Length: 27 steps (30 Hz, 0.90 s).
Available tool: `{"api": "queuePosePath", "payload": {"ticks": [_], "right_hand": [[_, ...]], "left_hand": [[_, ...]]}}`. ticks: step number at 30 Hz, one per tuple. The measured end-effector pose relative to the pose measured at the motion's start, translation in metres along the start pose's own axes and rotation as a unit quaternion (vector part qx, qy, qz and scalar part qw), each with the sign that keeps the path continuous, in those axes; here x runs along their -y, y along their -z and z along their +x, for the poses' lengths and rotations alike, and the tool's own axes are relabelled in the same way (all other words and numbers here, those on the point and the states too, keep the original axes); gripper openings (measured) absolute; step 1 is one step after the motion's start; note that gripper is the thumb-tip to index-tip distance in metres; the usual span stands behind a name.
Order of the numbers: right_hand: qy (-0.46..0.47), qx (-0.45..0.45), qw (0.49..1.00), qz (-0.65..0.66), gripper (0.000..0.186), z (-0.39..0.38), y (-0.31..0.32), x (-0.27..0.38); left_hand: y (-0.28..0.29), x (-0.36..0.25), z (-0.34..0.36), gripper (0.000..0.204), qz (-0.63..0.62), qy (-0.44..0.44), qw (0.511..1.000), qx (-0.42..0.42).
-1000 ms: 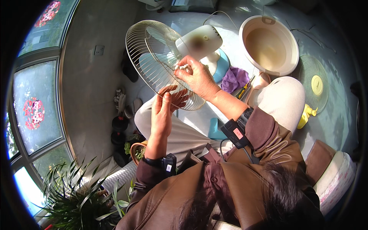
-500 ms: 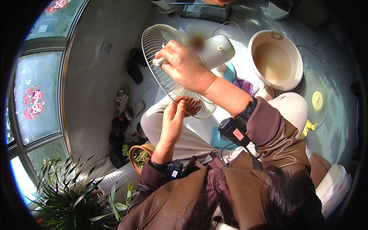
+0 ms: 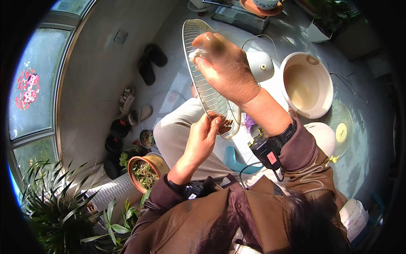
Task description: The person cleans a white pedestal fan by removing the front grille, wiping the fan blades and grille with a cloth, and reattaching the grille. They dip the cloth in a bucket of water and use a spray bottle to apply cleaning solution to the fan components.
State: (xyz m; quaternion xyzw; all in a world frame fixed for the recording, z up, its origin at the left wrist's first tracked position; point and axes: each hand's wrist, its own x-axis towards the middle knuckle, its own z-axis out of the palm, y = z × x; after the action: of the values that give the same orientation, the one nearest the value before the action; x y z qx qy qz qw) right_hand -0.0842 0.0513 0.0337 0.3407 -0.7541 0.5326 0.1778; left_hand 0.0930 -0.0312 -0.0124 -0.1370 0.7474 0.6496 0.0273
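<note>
My left hand [image 3: 199, 142] grips the lower rim of a wire fan guard [image 3: 193, 72], which is tilted almost edge-on. Higher up, my right hand [image 3: 226, 70] has its fingers closed round a crumpled white cloth [image 3: 195, 54] held against the guard's wires. Behind my right hand is the white body of a fan [image 3: 263, 72], partly hidden. A purple cloth [image 3: 249, 122] shows beside the guard, mostly covered.
A cream tub [image 3: 326, 86] of murky water stands right, above another fan guard [image 3: 341, 133] and a yellow object [image 3: 333, 159]. Potted plants [image 3: 144, 173] line the lower left; dark slippers [image 3: 156, 55] lie by the wall. A glass tank [image 3: 239, 21] sits behind.
The guard has moved rightward in view and turned more edge-on. My right hand with the cloth has risen along it, and my left hand has shifted right.
</note>
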Motion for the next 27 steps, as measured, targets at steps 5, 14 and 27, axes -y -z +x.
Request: {"api": "queuePosePath", "payload": {"ticks": [5,14,27], "right_hand": [[0.009,0.142,0.988,-0.056,0.014,-0.007,0.010,0.016],[-0.004,0.079,0.995,-0.062,0.023,0.040,0.011,-0.002],[-0.150,0.205,0.964,0.076,0.020,-0.119,0.054,0.029]], "left_hand": [[0.001,0.003,-0.003,0.017,-0.006,0.007,1.000,0.012],[-0.008,-0.003,-0.009,0.017,0.042,-0.031,0.998,0.021],[0.013,-0.002,0.001,0.029,-0.058,0.011,0.997,0.058]]}}
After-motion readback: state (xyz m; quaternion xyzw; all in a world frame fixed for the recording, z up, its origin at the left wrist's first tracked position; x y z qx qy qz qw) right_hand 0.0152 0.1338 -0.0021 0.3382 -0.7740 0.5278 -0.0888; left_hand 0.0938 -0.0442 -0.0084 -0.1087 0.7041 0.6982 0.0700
